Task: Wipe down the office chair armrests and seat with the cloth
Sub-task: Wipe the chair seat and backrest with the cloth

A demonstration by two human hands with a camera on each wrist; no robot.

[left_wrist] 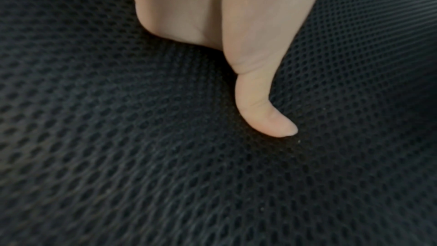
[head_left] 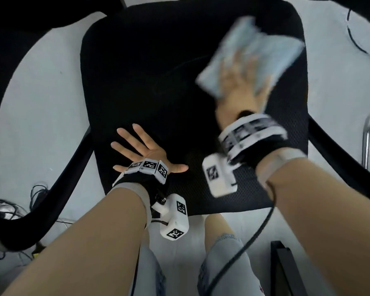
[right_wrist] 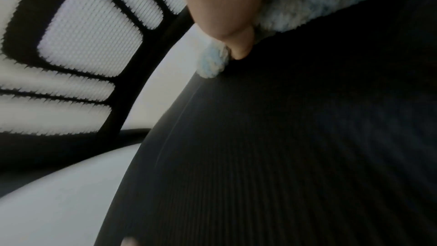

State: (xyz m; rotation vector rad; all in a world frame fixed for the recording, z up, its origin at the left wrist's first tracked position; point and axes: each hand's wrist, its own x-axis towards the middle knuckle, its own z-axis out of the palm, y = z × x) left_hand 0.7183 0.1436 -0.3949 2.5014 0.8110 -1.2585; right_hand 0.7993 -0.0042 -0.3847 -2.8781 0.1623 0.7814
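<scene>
Your right hand [head_left: 238,82] lies flat on the cloth [head_left: 263,50], fingers spread and straight across it rather than curled round it — a sensible hold for wiping, since the whole palm spreads pressure over the pale blue pile. The cloth is pressed against the seat [head_left: 158,60], at the far right part of it from where you stand, with most of the fabric showing beyond your fingertips and to either side of them. The head view is smeared there, so I would only judge, not swear, that the hand is mid-stroke. In the right wrist view your thumb [right_wrist: 238,48] bears down on the cloth's fluffy edge [right_wrist: 212,64], right against the dark mesh.

Your left hand [head_left: 146,151] holds nothing: it is splayed, fingers straight, palm down on the near left part of the seat, well apart from the cloth. The likely reason is bracing — a swivel chair turns and rolls under a sideways wipe, and a flat hand keeps it steady. The left wrist view shows your thumb [left_wrist: 267,115] resting on the weave.

The seat is black open mesh, slightly springy by the look of it, and it will catch lint. To the outside of your left hand curves the left armrest [head_left: 19,71]; the right armrest [head_left: 340,150] runs outside your right wrist. Beyond the cloth stands the mesh backrest [right_wrist: 89,31]. Under it all is a pale floor [head_left: 41,103], with loose cables [head_left: 13,208] past the left armrest.
</scene>
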